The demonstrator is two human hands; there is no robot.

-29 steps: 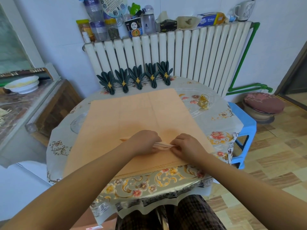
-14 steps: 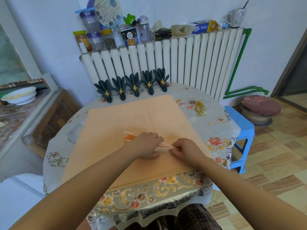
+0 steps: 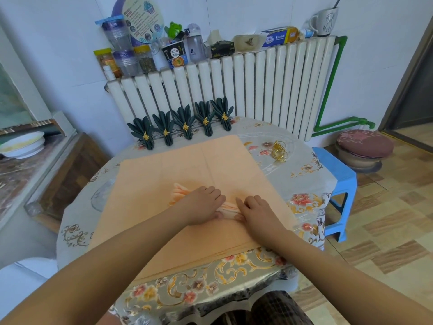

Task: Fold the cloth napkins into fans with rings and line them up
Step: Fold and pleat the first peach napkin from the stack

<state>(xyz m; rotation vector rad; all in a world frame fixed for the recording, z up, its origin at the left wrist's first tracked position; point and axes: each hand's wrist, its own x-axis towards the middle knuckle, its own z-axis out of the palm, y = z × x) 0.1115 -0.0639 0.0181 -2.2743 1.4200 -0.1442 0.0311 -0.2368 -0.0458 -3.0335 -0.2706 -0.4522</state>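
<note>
Both hands work a pleated peach napkin (image 3: 228, 208) near the middle of a flat peach cloth (image 3: 210, 165) spread over the round bench (image 3: 304, 170). The left hand (image 3: 201, 205) lies over the napkin's left part, fingers curled down across the pleats and thumb tucked at the near edge, so its grip is closed on the folded strip. The right hand (image 3: 256, 211) pinches the strip's right end between thumb and fingertips. Between the two hands a short stretch of striped pleats shows.

Compared with a second ago, the napkin's left end (image 3: 180, 192) now fans up and out beyond the left hand's knuckles; back then only a thin flat tip showed there. Half a second ago the fan had begun to open and it now looks a little fuller. The hands sit in much the same place on the cloth, about as close to each other as before.

At the bench's far edge, in front of the radiator (image 3: 234, 85), five dark green fan napkins (image 3: 185, 124) stand in a row, each with a gold ring. A cluster of loose gold rings (image 3: 279, 151) lies to the right of the peach cloth, unmoved.
</note>
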